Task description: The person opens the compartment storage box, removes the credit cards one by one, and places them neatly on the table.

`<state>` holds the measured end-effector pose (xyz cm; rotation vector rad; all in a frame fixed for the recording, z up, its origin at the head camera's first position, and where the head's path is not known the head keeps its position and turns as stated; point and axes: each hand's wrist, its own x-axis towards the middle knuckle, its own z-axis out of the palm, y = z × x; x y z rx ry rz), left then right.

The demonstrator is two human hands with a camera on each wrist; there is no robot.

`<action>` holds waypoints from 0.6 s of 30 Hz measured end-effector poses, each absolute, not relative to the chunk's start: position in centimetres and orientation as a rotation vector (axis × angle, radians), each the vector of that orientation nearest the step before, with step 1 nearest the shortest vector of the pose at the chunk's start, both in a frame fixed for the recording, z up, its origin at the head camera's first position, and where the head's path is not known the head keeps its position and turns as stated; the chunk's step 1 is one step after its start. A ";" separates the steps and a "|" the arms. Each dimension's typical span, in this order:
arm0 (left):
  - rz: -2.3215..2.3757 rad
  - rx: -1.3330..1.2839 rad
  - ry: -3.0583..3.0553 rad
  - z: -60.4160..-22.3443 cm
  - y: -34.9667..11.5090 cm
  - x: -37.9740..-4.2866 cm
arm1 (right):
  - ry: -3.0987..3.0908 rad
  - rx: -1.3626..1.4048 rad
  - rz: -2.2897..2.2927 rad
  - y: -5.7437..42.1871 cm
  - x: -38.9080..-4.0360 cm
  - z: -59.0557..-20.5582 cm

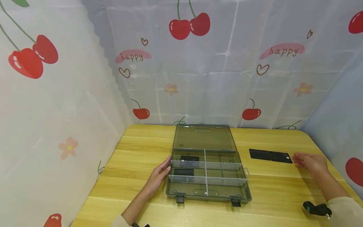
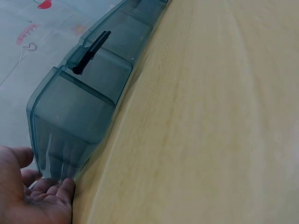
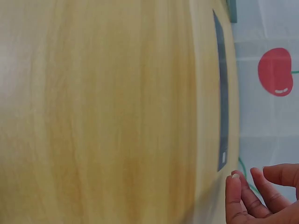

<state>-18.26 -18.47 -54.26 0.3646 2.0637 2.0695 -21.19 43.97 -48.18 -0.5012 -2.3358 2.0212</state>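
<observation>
A smoky translucent compartment box (image 1: 226, 189) lies on the wooden table with its lid (image 1: 204, 138) folded back. My left hand (image 1: 157, 176) touches the box's left side, thumb and fingers along the wall; the left wrist view shows this hand (image 2: 39, 198) at a corner of the box (image 2: 79, 107). A flat black strip (image 1: 265, 155), seemingly two pieces end to end, lies right of the box. Just beyond its right end is my right hand (image 1: 313, 162), fingers loosely bent. In the right wrist view this hand (image 3: 261, 198) holds nothing, apart from the strip (image 3: 223, 93).
Two dark flat pieces sit in the box's left column: one in the back compartment (image 1: 190, 158), one in the middle compartment (image 1: 183, 172). Two latches hang at the box's front. A cherry-print curtain (image 1: 198, 78) encloses the table (image 1: 136, 151). A small black device (image 1: 317, 208) is by the right sleeve.
</observation>
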 end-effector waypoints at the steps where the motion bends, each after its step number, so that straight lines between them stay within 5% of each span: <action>1: 2.069 0.369 2.064 -54.2 -18.5 -18.3 | -2.345 -0.482 2.012 43.9 -21.1 -48.0; 18: 2.060 0.368 2.063 -54.3 -18.5 -18.3 | -2.444 -0.110 1.946 37.3 -19.2 -43.1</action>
